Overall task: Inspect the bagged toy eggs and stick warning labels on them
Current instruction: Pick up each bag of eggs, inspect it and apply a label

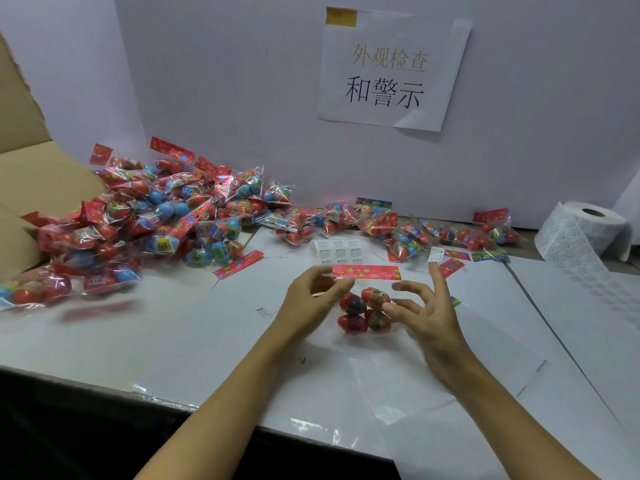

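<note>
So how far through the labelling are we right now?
Done: cannot tell; the bags along the wall may be finished. In hand: left hand pinches one bag of eggs; a label sits on the right hand's raised fingertip. Left: the big pile.

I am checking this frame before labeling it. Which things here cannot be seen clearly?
All in the head view:
- Text on the label sheet: too small to read.
- Label on the right hand's fingertip: print too small.
- Left hand's grip on the bag of eggs: its own fingers hide the contact.
- Cardboard box: cut off by the left edge.
- Nearest bags in the pile: blurred.
</note>
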Motion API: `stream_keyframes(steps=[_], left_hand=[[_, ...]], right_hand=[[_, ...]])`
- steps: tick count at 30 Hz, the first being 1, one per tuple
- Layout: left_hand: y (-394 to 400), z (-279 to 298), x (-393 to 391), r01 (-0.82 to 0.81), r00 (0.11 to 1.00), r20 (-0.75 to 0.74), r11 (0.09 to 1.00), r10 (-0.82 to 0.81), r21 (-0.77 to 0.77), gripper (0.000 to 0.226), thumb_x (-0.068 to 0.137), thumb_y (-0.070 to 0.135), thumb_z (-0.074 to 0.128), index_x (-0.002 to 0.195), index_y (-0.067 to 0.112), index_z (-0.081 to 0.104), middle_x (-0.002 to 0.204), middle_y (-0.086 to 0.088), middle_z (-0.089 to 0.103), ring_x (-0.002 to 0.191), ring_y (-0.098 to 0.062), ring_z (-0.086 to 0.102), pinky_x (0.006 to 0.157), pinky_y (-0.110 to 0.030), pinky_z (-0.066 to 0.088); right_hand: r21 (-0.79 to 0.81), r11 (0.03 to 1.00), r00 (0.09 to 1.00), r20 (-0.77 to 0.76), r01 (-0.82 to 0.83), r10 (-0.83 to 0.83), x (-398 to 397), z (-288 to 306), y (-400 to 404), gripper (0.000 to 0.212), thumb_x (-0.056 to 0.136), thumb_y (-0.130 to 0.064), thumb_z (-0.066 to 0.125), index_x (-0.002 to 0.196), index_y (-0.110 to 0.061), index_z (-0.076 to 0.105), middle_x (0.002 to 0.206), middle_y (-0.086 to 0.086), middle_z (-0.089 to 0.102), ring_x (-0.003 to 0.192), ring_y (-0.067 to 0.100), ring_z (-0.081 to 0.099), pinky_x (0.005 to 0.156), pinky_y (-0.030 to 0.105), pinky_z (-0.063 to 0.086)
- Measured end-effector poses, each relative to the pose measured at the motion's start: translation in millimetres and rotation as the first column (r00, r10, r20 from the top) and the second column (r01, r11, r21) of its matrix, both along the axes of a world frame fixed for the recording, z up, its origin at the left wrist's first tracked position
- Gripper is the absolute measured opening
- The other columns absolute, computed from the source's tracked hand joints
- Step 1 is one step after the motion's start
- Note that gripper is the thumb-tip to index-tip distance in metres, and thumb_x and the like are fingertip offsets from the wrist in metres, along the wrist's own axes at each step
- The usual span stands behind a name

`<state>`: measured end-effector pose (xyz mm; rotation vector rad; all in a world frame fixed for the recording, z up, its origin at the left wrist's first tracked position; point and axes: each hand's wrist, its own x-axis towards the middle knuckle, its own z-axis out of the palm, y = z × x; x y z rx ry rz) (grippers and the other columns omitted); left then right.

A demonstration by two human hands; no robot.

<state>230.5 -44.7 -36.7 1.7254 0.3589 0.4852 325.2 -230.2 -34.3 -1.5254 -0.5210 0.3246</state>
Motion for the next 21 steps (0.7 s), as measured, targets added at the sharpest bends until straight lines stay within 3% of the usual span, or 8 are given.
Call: stream_keyframes(steps=[2, 3, 7, 9, 14, 16, 18, 21], left_hand=[[-0.1, 1.1, -2.6, 0.078, 0.995, 0.065, 0.992, -0.072, -0.099, 0.029, 0.094, 0.03, 0.074, 0.109, 0.006, 0.074, 0.103, -0.014, 0.078, 0.1, -0.031, 0.074, 0.095, -0.042, 0.059], [-1.7, 1.3, -3.2, 0.11, 0.991, 0.096, 0.984, -0.097, -0.138, 0.021, 0.096, 0.022, 0.072, 0.106, 0.003, 0.075, 0.098, -0.017, 0.078, 0.097, -0.034, 0.075, 0.092, -0.043, 0.061], [-6.3, -1.2, -1.5, 0.146, 0.986, 0.093, 0.982, -0.135, -0.117, 0.023, 0.097, 0.015, 0.07, 0.104, -0.007, 0.072, 0.094, -0.025, 0.076, 0.086, -0.03, 0.075, 0.086, -0.047, 0.061], [-4.8, -3.1, -0.8, 0.143, 0.988, 0.072, 0.987, -0.138, -0.071, 0.024, 0.097, 0.017, 0.071, 0.1, -0.006, 0.072, 0.09, -0.021, 0.075, 0.081, -0.024, 0.071, 0.077, -0.041, 0.06], [-5.3, -3.4, 0.0, 0.157, 0.985, 0.065, 0.987, -0.159, 0.034, 0.008, 0.098, 0.018, 0.07, 0.097, 0.018, 0.078, 0.086, 0.0, 0.078, 0.08, -0.012, 0.073, 0.072, -0.025, 0.057], [-6.1, -1.9, 0.0, 0.153, 0.986, 0.068, 0.988, -0.155, 0.038, 0.009, 0.098, 0.019, 0.07, 0.096, 0.024, 0.077, 0.089, 0.001, 0.079, 0.083, -0.011, 0.074, 0.074, -0.023, 0.057], [-6.5, -1.6, -0.4, 0.151, 0.986, 0.069, 0.987, -0.154, 0.045, 0.011, 0.098, 0.019, 0.07, 0.094, 0.026, 0.077, 0.088, 0.0, 0.079, 0.083, -0.013, 0.074, 0.076, -0.027, 0.059], [-7.7, -2.4, -0.7, 0.17, 0.983, 0.063, 0.985, -0.172, 0.026, 0.011, 0.098, 0.025, 0.07, 0.093, 0.018, 0.076, 0.088, -0.008, 0.078, 0.088, -0.028, 0.075, 0.087, -0.046, 0.062]], right_hand=[[-0.004, 1.0, 1.0, 0.003, -0.006, 0.006, -1.0, 0.6, 0.6, 0.122, 0.067, -0.027, 0.092, 0.154, -0.049, 0.008, 0.124, 0.002, 0.062, 0.101, 0.017, 0.071, 0.074, 0.028, 0.058], [-0.008, 1.0, 1.0, 0.003, -0.008, 0.008, -1.4, 0.7, 0.8, 0.122, 0.068, -0.031, 0.092, 0.154, -0.048, 0.008, 0.124, 0.001, 0.063, 0.103, 0.017, 0.071, 0.077, 0.03, 0.058], [0.007, 0.999, 0.999, -0.028, -0.031, 0.031, -0.8, -0.7, 0.3, 0.119, 0.069, -0.033, 0.087, 0.158, -0.039, 0.008, 0.109, 0.004, 0.075, 0.105, 0.017, 0.072, 0.083, 0.029, 0.053], [0.017, 0.999, 0.999, -0.035, -0.037, 0.038, -0.5, -1.3, -0.2, 0.116, 0.068, -0.03, 0.083, 0.159, -0.036, 0.01, 0.106, 0.005, 0.077, 0.102, 0.018, 0.073, 0.08, 0.028, 0.053], [0.038, 0.999, 0.999, -0.014, -0.037, 0.037, -0.2, -2.6, -0.2, 0.111, 0.068, -0.026, 0.083, 0.158, -0.034, 0.019, 0.11, 0.004, 0.076, 0.108, 0.02, 0.071, 0.096, 0.045, 0.056], [0.053, 0.998, 0.999, -0.015, -0.038, 0.039, -0.1, -3.1, 0.6, 0.107, 0.07, -0.024, 0.083, 0.157, -0.034, 0.021, 0.111, 0.004, 0.076, 0.108, 0.022, 0.071, 0.097, 0.046, 0.056], [0.069, 0.997, 0.999, -0.016, -0.039, 0.04, 0.4, -3.4, 1.2, 0.104, 0.071, -0.021, 0.082, 0.156, -0.033, 0.023, 0.109, 0.005, 0.077, 0.107, 0.022, 0.072, 0.093, 0.041, 0.058], [0.089, 0.996, 0.999, -0.036, -0.03, 0.033, 0.6, -2.8, 1.0, 0.099, 0.07, -0.021, 0.082, 0.151, -0.037, 0.027, 0.106, 0.007, 0.077, 0.104, 0.023, 0.073, 0.09, 0.037, 0.059]])
